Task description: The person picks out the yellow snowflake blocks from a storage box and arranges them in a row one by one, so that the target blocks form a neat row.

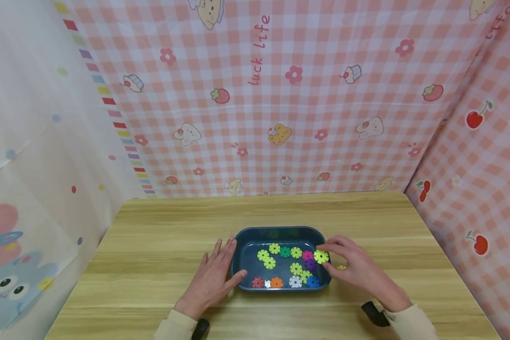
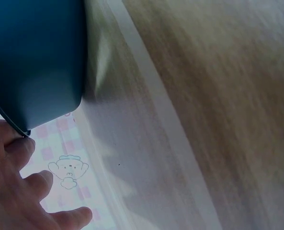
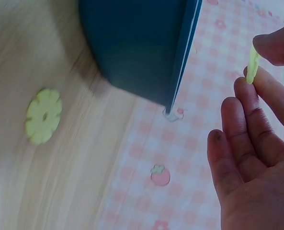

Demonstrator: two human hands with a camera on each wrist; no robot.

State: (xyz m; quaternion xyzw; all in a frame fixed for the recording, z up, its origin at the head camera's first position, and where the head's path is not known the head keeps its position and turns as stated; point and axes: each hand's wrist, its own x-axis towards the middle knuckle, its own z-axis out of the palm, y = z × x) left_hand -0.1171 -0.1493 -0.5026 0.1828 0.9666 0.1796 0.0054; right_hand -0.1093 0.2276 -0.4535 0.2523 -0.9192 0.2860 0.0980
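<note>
A dark blue oblong tray (image 1: pixel 259 286) sits on the table with several notched plastic flower discs inside, such as a green disc (image 1: pixel 285 251) and an orange disc (image 1: pixel 276 282). At its left end my left hand (image 1: pixel 212 278) touches the rim, fingers spread and fairly straight, thumb at the front corner. In the left wrist view, a fingertip (image 2: pixel 22 146) meets the rim. Over the tray's right end, my right hand (image 1: pixel 357 269) pinches a yellow flower disc (image 3: pixel 252 65) between thumb and fingers, edge-on in the right wrist view. Its other fingers are loosely extended.
Another yellow flower disc (image 3: pixel 44 116) lies flat on the wooden table (image 1: pixel 161 245), just outside the tray's right end and partly behind my right hand in the head view. A pink checked cloth (image 1: pixel 255 113) hangs behind the table's far edge, with more cloth at both sides.
</note>
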